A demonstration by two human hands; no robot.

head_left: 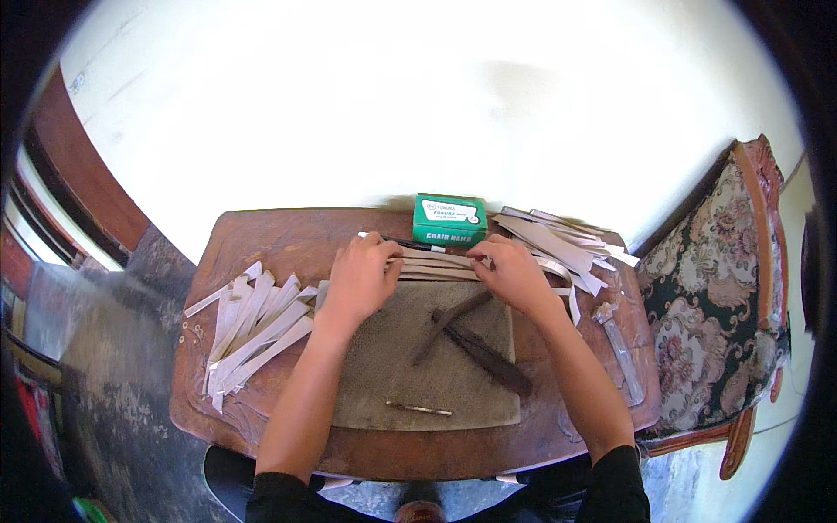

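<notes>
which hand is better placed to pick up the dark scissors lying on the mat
Right, probably. The right hand rests on the pale grey strips just above the dark metal scissors, which lie below its wrist on the grey-brown mat. The left hand sits farther away.

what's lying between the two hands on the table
In the head view, a few pale strips stacked flat span the gap between the left hand and the right hand, which both rest on them. The green box sits just behind.
</notes>
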